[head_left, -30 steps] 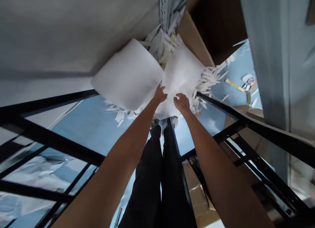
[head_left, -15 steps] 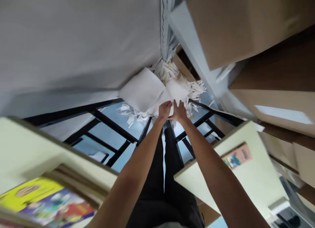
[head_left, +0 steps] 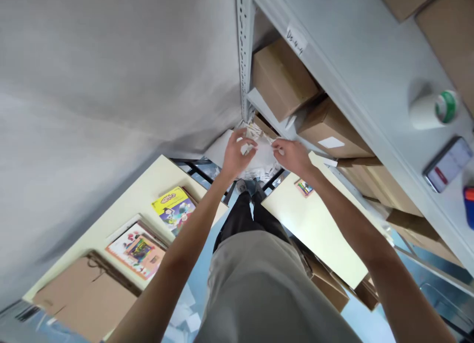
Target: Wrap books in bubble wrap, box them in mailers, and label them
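My left hand and my right hand are raised in front of me, each gripping a side of a bundle of white paper. The bundle is crumpled between them, with small paper scraps sticking out at its top. Below the hands I see my grey shirt and black trousers. The hands are close together, over the gap between two cream tables.
A grey metal shelf on the right holds cardboard boxes, a tape roll, a phone. A cream table at left carries picture books and a flat carton. Another cream table lies at right. A grey wall fills the left.
The view has risen from near the floor to standing height. My hands came up with the white paper, which is now bunched smaller between them. The black frame is almost out of view.
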`<state>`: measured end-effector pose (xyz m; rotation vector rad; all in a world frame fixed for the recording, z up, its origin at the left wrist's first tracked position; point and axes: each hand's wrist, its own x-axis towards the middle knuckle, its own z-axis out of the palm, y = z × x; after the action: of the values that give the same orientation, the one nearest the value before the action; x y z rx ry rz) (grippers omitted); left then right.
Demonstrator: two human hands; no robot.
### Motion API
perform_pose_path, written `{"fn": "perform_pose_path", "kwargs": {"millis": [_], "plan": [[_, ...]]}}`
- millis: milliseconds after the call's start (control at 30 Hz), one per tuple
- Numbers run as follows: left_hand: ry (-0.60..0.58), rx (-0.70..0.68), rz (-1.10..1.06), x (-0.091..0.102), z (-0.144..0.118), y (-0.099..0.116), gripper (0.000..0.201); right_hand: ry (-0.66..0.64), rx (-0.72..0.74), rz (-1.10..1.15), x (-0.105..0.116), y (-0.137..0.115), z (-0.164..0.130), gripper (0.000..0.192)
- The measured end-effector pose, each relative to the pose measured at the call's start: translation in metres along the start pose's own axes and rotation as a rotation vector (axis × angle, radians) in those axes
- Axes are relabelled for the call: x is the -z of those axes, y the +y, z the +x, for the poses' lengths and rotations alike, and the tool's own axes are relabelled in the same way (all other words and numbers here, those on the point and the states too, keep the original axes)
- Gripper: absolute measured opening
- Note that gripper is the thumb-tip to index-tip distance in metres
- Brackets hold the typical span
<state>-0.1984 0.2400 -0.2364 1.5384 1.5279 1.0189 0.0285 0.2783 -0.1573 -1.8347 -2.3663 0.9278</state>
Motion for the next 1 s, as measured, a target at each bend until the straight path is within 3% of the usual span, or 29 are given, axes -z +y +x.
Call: {"fn": "perform_pose_path", "kwargs": {"millis": [133, 333, 533, 667, 767, 900, 1000], "plan": [[-0.050, -0.108, -0.185, 0.028, 0.010, 0.053, 0.009, 0.074, 0.050, 0.032, 0.049, -0.004, -0.039, 0.017], [-0.261, -0.144, -0.164, 0.065, 0.009, 0.113, 0.022, 0.100, 0.148, 0.020, 0.105, 0.002, -0.087, 0.014], [-0.403, -0.186, -0.263, 0.066, -0.023, 0.161, 0.037, 0.216, 0.360, 0.132, 0.141, -0.002, -0.121, 0.014], [-0.311, -0.280, -0.402, 0.060, -0.042, 0.185, 0.038, 0.342, 0.450, 0.103, 0.164, -0.013, -0.141, 0.019], [-0.199, -0.410, -0.472, 0.067, -0.053, 0.217, 0.031, 0.426, 0.500, 0.010, 0.192, -0.033, -0.162, 0.020], [-0.050, -0.676, -0.495, 0.078, -0.073, 0.288, 0.023, 0.583, 0.646, -0.063, 0.245, -0.059, -0.207, 0.019], [0.040, -0.796, -0.467, 0.064, -0.097, 0.345, 0.028, 0.670, 0.692, -0.076, 0.282, -0.056, -0.256, 0.019]]}}
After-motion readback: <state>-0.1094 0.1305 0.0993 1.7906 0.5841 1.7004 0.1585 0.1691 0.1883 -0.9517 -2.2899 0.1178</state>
